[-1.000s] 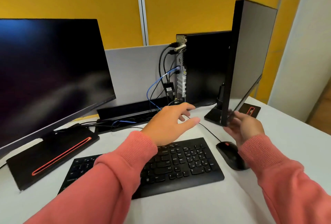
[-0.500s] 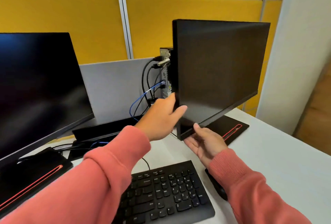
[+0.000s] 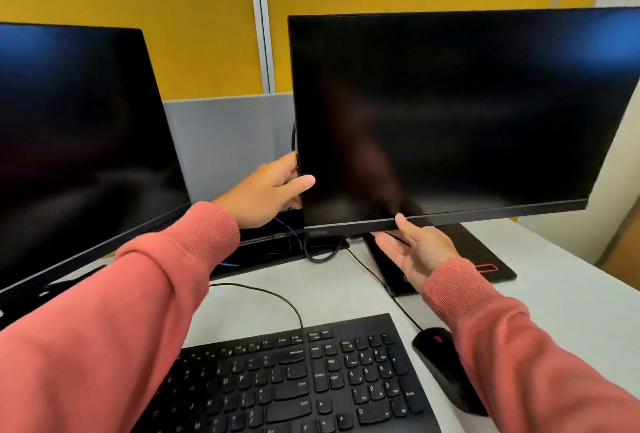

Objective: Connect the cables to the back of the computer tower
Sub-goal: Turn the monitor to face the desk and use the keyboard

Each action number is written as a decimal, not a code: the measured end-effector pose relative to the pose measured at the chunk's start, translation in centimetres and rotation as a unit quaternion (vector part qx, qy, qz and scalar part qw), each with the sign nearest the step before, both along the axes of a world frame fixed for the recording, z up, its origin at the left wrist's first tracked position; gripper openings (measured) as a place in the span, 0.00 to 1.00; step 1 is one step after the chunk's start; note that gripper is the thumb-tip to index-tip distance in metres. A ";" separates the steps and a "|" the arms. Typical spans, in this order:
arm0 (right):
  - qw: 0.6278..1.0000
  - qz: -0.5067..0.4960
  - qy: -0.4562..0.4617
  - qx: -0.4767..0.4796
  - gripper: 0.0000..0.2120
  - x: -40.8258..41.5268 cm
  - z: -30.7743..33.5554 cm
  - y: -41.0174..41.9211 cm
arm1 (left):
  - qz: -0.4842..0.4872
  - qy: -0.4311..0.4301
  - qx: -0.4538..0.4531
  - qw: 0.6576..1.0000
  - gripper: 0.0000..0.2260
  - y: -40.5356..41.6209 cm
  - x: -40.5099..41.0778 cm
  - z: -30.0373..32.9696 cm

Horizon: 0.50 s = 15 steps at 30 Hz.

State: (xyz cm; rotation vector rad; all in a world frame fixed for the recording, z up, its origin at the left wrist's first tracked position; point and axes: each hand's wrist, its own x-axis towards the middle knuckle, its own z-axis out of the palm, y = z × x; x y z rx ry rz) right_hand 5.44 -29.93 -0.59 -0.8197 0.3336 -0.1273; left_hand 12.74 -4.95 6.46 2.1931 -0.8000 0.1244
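Monitor, right (image 3: 450,114): dark screen facing the camera, standing on a black base (image 3: 485,259) on the white table (image 3: 571,294). Left hand (image 3: 266,193): grip closed on the monitor's left edge, thumb on the front, fingers behind. Right hand (image 3: 415,252): palm up, fingers nearly straight under the bottom bezel, thumb touching its edge. Computer tower: hidden behind this monitor. Cables: blue cable (image 3: 287,231) and black loop (image 3: 325,252) visible below the screen's lower left corner. Second monitor (image 3: 79,141) at left. Keyboard (image 3: 304,384) and mouse (image 3: 446,367) in front.
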 end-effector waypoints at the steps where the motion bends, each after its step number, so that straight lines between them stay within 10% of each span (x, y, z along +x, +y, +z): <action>1: 1.000 -0.002 -0.005 -0.003 0.08 0.1 -0.1 0.2 | -0.007 0.006 -0.001 1.000 0.18 0.2 0.3 0.0; 10: 1.000 -0.023 -0.012 -0.015 0.09 -0.3 0.1 1.5 | 0.034 -0.019 0.007 0.999 0.19 0.5 0.8 0.0; 15: 0.978 -0.008 0.033 -0.204 0.07 -1.9 0.1 1.2 | 0.100 0.002 -0.004 0.995 0.16 1.0 -1.2 -1.1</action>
